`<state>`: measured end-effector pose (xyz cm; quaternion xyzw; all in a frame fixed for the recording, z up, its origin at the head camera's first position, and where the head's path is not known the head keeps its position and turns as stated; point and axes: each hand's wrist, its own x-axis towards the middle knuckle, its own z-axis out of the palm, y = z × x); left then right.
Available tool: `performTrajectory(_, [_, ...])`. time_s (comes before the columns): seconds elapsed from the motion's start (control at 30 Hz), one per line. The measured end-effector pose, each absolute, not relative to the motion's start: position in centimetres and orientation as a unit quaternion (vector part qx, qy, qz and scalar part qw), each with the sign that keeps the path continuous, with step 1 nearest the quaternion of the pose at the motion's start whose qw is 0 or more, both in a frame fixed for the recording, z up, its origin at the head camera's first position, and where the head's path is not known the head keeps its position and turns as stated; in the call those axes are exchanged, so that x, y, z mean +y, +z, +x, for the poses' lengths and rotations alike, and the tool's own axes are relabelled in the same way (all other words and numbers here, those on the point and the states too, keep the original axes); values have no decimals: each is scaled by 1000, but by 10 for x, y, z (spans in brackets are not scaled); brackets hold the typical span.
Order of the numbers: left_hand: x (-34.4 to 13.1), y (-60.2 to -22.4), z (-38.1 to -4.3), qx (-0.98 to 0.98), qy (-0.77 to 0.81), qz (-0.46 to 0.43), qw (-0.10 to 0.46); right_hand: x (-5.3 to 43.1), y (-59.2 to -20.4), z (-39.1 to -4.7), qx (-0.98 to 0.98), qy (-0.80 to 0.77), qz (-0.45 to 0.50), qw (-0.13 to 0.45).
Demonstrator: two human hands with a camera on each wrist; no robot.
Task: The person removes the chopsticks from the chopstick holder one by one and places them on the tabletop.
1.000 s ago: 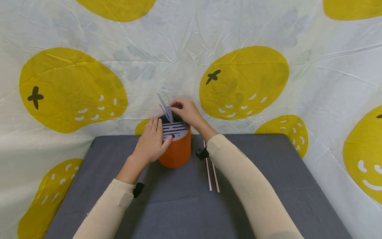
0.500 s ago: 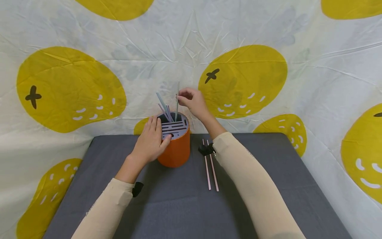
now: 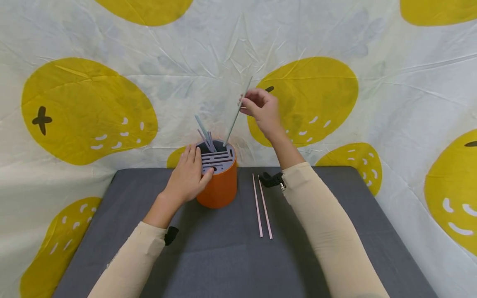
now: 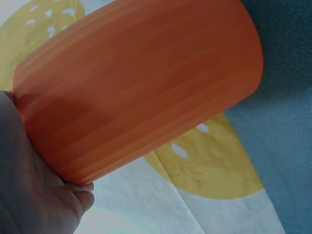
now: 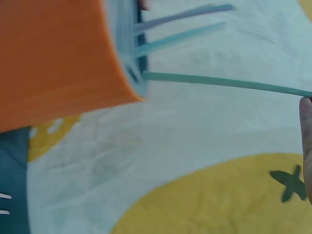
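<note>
Higher than the orange holder, the right hand pinches a green stick, probably light and slippery, best held mid-length.

The head view, the widest of the three, looks forward and down from 6 o'clock over the worktop toward the patterned cloth at 12. The left wrist view sits close to the orange container, rolled so its base points to 2 o'clock. The right wrist view, also near, puts that container at 10; all three share it and the cloth.
</note>
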<state>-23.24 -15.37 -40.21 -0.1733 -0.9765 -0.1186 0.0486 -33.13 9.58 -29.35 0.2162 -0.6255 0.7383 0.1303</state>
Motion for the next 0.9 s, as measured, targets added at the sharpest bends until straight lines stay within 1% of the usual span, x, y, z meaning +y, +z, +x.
performTrajectory(0.2, [-155, -403, -233, -976, -119, -174, 48, 119, -278, -327, -598, 759, 204, 156])
performTrajectory(0.4, [-156, -404, -235, -977, -117, -174, 47, 144, -276, -323, -620, 738, 200, 177])
performTrajectory(0.6, [-157, -404, -236, -976, -118, -175, 44, 169, -288, -323, -639, 726, 178, 182])
performTrajectory(0.9, [-160, -402, -235, -977, -113, -176, 47, 197, -322, -322, -677, 708, 136, 144])
